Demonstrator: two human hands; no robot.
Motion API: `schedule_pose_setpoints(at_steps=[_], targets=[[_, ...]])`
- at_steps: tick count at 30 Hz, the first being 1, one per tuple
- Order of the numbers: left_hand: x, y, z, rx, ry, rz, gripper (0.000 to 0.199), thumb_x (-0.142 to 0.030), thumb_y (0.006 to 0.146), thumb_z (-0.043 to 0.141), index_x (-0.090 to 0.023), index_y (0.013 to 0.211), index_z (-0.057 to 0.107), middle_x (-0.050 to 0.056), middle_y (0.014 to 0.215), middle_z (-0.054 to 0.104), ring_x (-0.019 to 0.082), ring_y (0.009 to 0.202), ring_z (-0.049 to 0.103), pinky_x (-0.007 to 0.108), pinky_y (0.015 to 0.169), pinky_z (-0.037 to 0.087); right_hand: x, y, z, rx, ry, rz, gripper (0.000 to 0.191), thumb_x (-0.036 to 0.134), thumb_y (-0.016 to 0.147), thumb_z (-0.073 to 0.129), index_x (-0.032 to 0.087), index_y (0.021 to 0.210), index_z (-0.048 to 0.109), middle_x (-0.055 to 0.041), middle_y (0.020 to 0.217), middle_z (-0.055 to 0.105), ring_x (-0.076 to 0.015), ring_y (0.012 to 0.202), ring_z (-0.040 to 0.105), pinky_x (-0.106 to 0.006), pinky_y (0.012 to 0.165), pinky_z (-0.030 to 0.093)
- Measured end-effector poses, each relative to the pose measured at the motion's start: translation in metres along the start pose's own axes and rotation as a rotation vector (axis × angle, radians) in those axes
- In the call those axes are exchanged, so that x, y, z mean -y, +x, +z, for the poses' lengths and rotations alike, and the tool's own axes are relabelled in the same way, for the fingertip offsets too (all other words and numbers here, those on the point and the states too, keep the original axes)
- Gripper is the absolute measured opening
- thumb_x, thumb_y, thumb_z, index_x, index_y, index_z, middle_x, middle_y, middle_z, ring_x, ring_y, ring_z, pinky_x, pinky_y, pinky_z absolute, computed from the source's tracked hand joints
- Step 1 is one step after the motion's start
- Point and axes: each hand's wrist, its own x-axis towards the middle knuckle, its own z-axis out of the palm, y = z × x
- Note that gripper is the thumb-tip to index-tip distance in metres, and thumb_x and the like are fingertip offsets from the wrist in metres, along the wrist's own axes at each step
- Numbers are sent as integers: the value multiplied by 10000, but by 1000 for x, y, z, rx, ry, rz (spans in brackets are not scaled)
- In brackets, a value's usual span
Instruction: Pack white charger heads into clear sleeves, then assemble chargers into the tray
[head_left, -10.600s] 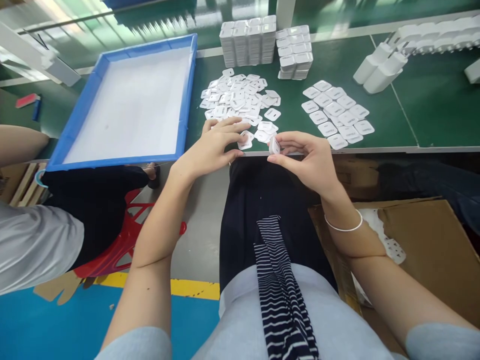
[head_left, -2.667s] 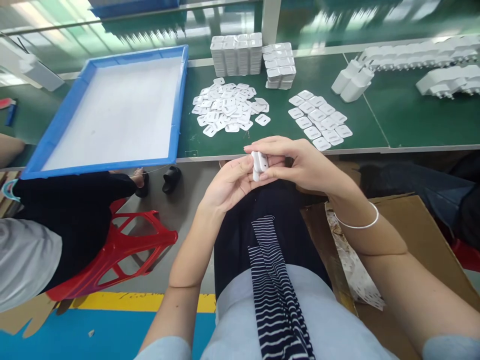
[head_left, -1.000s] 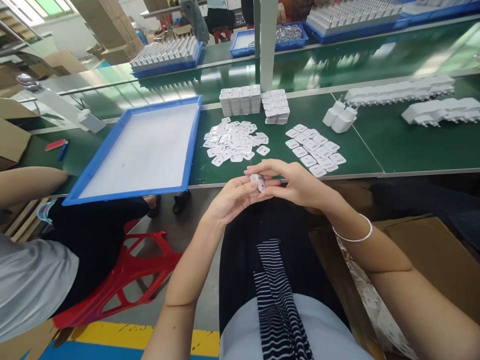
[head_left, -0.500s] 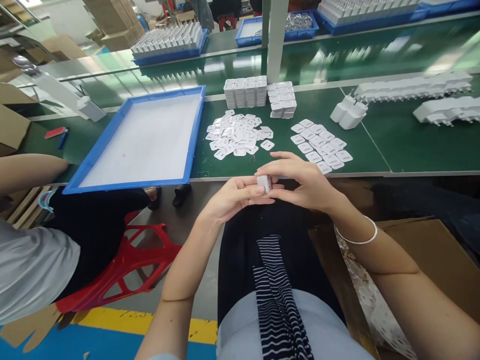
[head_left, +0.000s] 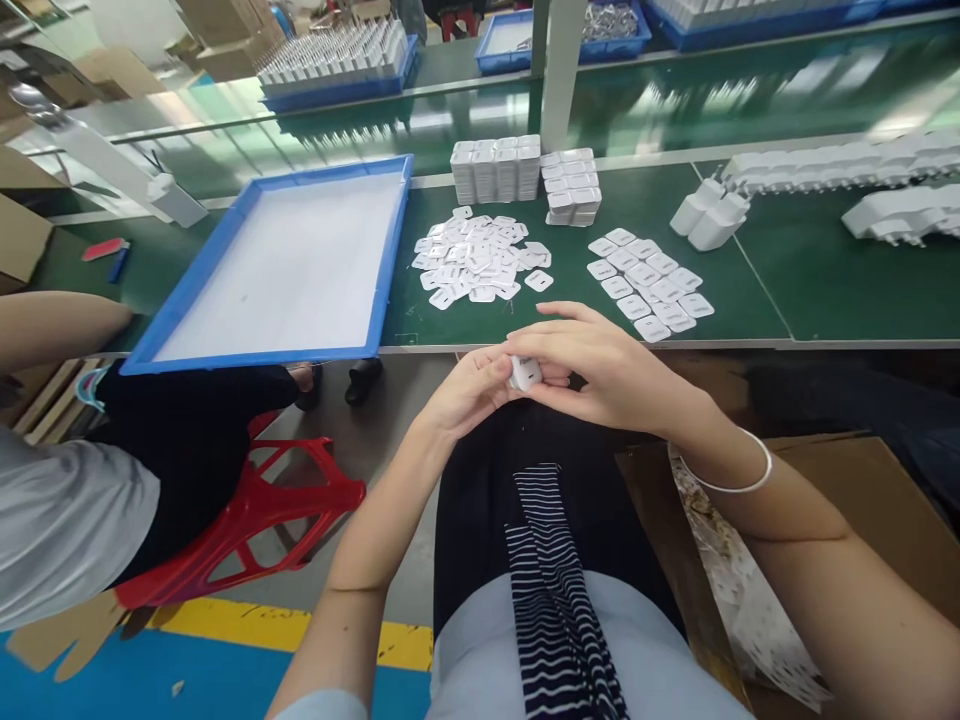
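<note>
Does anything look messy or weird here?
A little. The loose white pieces lie jumbled in a pile, while the flat white pieces to their right lie roughly in rows. Also, a small pale scrap lies alone on the blue floor, maybe litter. Nothing looks plainly broken.

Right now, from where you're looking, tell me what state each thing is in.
left hand: closed on the white item
right hand: closed on it too
white item: held between both hands, off the table
loose white plates: heaped untidily
spread white plates: flat, in slanting rows
tall stacks: upright, neatly piled
blue tray: flat, white-lined
red stool: occupied
cardboard box: open, white material inside
</note>
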Motion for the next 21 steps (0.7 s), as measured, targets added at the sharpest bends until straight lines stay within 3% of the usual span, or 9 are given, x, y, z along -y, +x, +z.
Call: schedule_pose_setpoints(at_steps=[4,7,10,16,21], targets=[[14,6,-13,-74,-72,99,471,-586,647,808,-178,874,748,32,749,730,198,772,712,243,646,543,17,7,-1,-45,-99,20,206,170,927,544,156,1112,634,-108,1076,739,-244,1042,690,-502,1076,438],[17,9,-17,-39,-82,100,502,-637,584,817,-187,790,736,16,648,682,210,745,702,249,570,513,25,9,-1,-31,-122,26,223,172,925,540,153,1127,633,-116,1071,736,-249,1025,688,-508,1066,446],[14,9,-14,-10,-68,112,531,-662,559,815,-190,785,733,13,625,653,217,752,701,264,571,518,28,11,-3,-14,-104,24,236,176,919,545,167,1138,632,-111,1087,731,-253,1021,683,-518,1051,456],[6,4,-5,-41,-28,116,524,-635,513,851,-189,762,734,-2,621,641,139,585,629,245,550,519,33,15,-8,33,-73,26,238,172,916,559,177,1141,633,-101,1098,728,-256,1062,668,-513,1065,442],[12,5,-2,22,-24,142,554,-720,535,788,-196,696,712,18,589,637,209,674,678,282,562,540,39,18,-11,56,-73,13,205,171,918,554,177,1104,640,-92,1077,729,-250,1043,668,-499,1070,436]])
